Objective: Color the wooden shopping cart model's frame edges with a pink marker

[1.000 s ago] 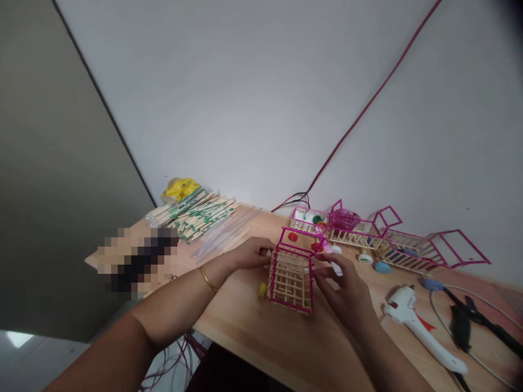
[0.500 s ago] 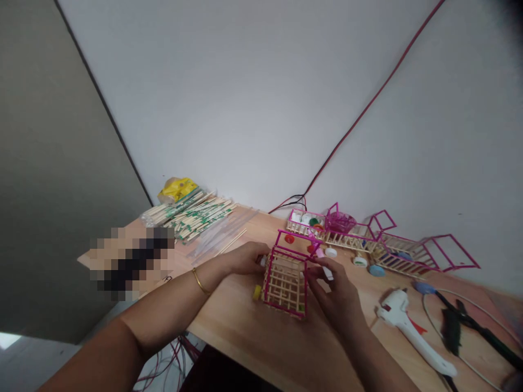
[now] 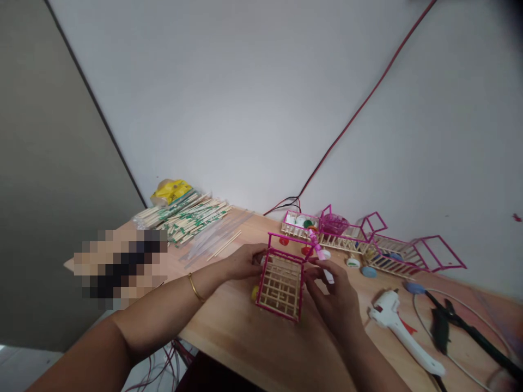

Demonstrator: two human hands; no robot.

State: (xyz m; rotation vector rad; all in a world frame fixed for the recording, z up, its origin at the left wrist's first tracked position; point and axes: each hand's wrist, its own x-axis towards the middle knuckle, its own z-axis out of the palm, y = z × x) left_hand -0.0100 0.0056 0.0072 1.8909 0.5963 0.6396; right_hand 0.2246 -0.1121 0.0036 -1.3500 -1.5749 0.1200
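A small toy cart (image 3: 280,288) of pale sticks with a magenta frame and handle is held upright over the table, its slatted inside facing me. My left hand (image 3: 247,261) is closed on its left side, fingertips partly hidden behind the frame. On the opposite side my right hand (image 3: 333,291) is closed, thumb and fingers gripping the cart's edge. A yellow bottle-cap wheel (image 3: 255,293) shows at the cart's lower left. Beside the right fingers is a white-and-pink piece (image 3: 328,275); I cannot tell whether the hand holds it.
A white glue gun (image 3: 404,326) lies at the right, beside dark-handled pliers (image 3: 453,316) and a cable. Along the wall stand similar carts (image 3: 396,256) with loose bottle caps (image 3: 369,271). Bundled wooden sticks (image 3: 196,218) and a yellow packet (image 3: 171,191) lie at the back left.
The cart has tilted a little, so its slatted inside faces me more squarely. Both hands keep their hold. The whole view has shifted slightly.
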